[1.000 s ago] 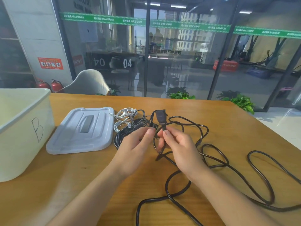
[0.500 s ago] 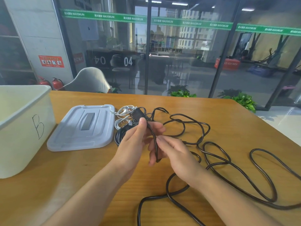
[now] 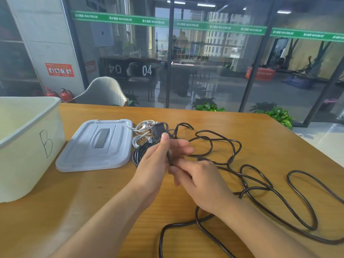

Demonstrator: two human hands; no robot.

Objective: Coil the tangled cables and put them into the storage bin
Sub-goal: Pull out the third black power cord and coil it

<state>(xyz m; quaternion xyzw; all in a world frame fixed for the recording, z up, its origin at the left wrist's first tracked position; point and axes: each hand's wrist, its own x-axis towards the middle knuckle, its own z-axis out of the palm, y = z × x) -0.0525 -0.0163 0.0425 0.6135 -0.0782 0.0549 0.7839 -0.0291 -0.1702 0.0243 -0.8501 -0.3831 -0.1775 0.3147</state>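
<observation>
1. Since 1 s ago: plug end swung left, now sits over the small cable pile; both hands slid slightly left with it, right hand dropped lower.
2. Left hand: thumb and fingers pinch the black cable just below the plug, fingers extended past it.
3. Right hand: close under the left, touching it. Fingers curled around the same cable lower down; exact grip hidden by the hand's back.
4. Black cable: loose loops across the table to the right, running off the right and bottom edges. Uncoiled, not in the bin.
5. Bin: far left, open, marked "B", well apart from the hands. Inside not visible.
6. Lid: flat on the table between bin and cable pile, right edge just beside the white cables.
7. White cables tangled with a dark coil, partly hidden behind the left hand.
8. Background: chair beyond the far table edge, two extinguishers by the wall, plants behind glass.
</observation>
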